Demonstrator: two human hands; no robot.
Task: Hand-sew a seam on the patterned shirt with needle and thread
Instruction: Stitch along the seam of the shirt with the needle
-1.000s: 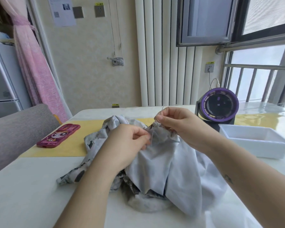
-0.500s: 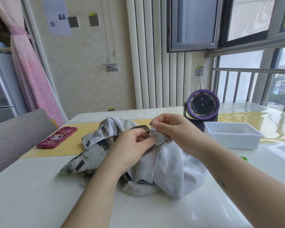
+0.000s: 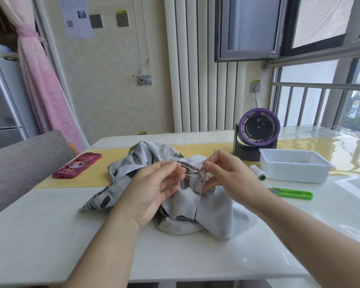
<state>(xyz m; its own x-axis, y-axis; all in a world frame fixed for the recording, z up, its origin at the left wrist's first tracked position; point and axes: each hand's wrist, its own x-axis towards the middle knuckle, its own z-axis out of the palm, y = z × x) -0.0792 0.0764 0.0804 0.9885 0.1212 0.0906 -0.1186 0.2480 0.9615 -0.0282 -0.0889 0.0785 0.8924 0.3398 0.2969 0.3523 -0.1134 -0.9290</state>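
The grey-and-white patterned shirt (image 3: 212, 213) lies bunched on the middle of the white table (image 3: 50, 235). My left hand (image 3: 154, 188) pinches the shirt's folded edge between thumb and fingers, just left of the seam. My right hand (image 3: 229, 175) pinches the needle (image 3: 213, 153), whose thin end sticks up and to the right above the fingertips. Fine thread (image 3: 187, 173) runs between the two hands over the raised fold. The hands are a short way apart, both held above the cloth.
A white thread spool (image 3: 257, 172) and green snips (image 3: 291, 193) lie right of the shirt. Behind them stand a white plastic tray (image 3: 293, 166) and a purple fan (image 3: 258, 129). A pink phone (image 3: 77, 165) rests on the yellow runner (image 3: 71, 181) at left, beside a grey chair (image 3: 19, 163).
My hands have drawn slightly apart and the right hand has moved the needle to the right. The view has swung right, and the spool and snips now show.
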